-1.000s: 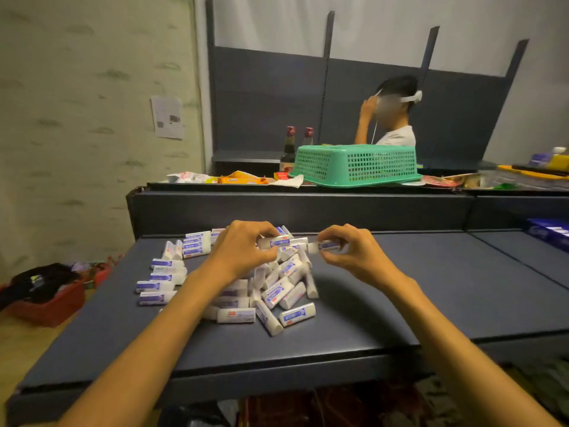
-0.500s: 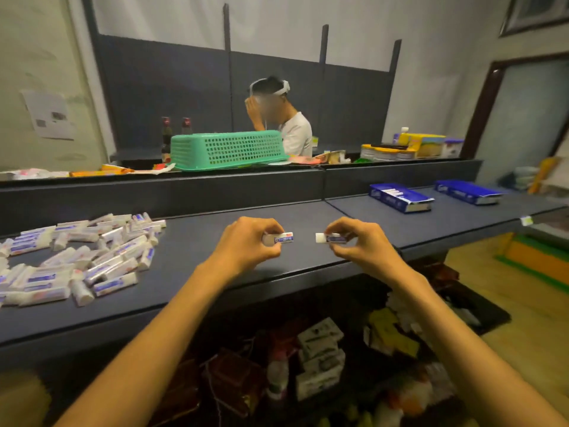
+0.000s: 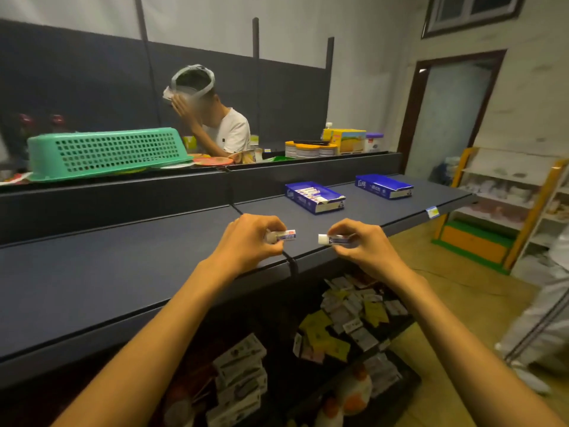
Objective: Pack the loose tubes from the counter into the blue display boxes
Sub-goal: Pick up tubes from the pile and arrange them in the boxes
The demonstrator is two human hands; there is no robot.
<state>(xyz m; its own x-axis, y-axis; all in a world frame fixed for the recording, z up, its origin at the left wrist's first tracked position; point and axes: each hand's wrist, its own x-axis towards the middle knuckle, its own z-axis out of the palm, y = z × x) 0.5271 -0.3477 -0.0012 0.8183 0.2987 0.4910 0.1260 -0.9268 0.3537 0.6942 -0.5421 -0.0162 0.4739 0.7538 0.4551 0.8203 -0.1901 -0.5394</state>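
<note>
1. In the middle of the frame I see my left hand (image 3: pixel 246 241); its fingers are curled around a small white tube (image 3: pixel 281 236) with a blue label, which lies sideways and points to the right.
2. Just to the right, my right hand (image 3: pixel 363 245) pinches a second tube (image 3: pixel 334 239) between thumb and fingers, with its white cap pointing left.
3. The two tubes are near each other but apart, above the front edge of the dark counter (image 3: pixel 123 266).
4. Further back, right of centre, the near blue display box (image 3: pixel 314 197) stands on the counter with a row of tubes inside.
5. The far blue display box (image 3: pixel 383 186) is to its right; what it contains I cannot tell.
6. At the upper left, a green basket (image 3: pixel 106 152) lies upside down on the higher ledge.
</note>
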